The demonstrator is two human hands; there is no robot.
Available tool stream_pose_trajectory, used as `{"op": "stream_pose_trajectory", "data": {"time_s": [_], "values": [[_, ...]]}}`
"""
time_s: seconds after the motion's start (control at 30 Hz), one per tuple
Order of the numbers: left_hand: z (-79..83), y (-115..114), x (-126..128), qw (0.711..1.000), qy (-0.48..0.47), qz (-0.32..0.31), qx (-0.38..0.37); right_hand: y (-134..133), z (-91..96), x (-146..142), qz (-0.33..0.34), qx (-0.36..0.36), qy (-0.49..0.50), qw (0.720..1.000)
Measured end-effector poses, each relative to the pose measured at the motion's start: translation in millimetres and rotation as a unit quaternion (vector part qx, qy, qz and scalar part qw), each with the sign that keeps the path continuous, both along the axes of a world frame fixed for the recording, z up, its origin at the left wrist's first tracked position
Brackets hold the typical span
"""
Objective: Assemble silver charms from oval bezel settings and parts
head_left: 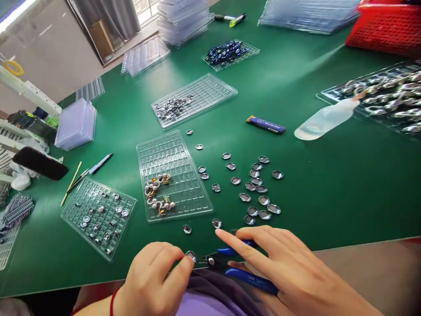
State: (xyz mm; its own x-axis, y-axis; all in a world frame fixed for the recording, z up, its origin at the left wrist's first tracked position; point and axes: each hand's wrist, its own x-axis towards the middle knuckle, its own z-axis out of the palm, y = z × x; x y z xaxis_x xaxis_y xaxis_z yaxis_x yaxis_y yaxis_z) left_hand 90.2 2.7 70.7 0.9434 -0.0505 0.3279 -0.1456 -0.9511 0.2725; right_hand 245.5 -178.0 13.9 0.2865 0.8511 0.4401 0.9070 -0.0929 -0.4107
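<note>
My left hand (158, 276) pinches a small oval metal-rimmed piece (190, 256) between thumb and forefinger, close to the table's front edge. In my right hand (272, 259) are blue-handled cutting pliers (250, 281), their jaws pointing left toward that piece. The right forefinger reaches out over the table and its tip is at another oval piece (216, 223). One more oval piece (187, 229) lies just beyond my left hand. Several like it are scattered on the green table, including an oval piece (245, 197) beyond my right hand.
A clear tray (194, 193) with small ring-like parts lies ahead, a smaller tray (121, 228) to its left. Farther back are another tray (213, 92), a blue packet (266, 124) and a translucent bottle (325, 119). A red basket (384, 28) stands at the far right.
</note>
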Motion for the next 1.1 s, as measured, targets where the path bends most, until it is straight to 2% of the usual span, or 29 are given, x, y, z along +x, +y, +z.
{"op": "stream_pose_trajectory", "data": {"time_s": [0.13, 0.3, 0.6, 0.77, 1.0, 1.1], "values": [[2.1, -1.4, -19.1, 0.997, -0.041, 0.005, 0.068, 9.6, 8.3, -13.9, 0.023, -0.012, -0.041, 0.999], [6.6, 0.6, -29.9, 0.989, -0.064, 0.012, 0.129, 20.8, 13.4, -23.3, 0.039, -0.031, -0.061, 0.997], [3.1, 4.7, -36.8, 0.984, -0.077, 0.001, 0.160, 24.4, 15.7, -35.4, 0.040, -0.058, -0.088, 0.994], [2.1, 6.2, -39.4, 0.981, -0.080, -0.027, 0.172, 23.7, 16.8, -33.6, 0.051, -0.069, -0.097, 0.992], [1.6, 6.1, -39.0, 0.981, -0.081, -0.054, 0.171, 22.3, 15.3, -32.9, 0.041, -0.046, -0.099, 0.993], [-1.2, 6.1, -39.0, 0.984, -0.073, -0.057, 0.155, 19.5, 11.0, -30.5, 0.043, -0.041, -0.065, 0.996]]}}
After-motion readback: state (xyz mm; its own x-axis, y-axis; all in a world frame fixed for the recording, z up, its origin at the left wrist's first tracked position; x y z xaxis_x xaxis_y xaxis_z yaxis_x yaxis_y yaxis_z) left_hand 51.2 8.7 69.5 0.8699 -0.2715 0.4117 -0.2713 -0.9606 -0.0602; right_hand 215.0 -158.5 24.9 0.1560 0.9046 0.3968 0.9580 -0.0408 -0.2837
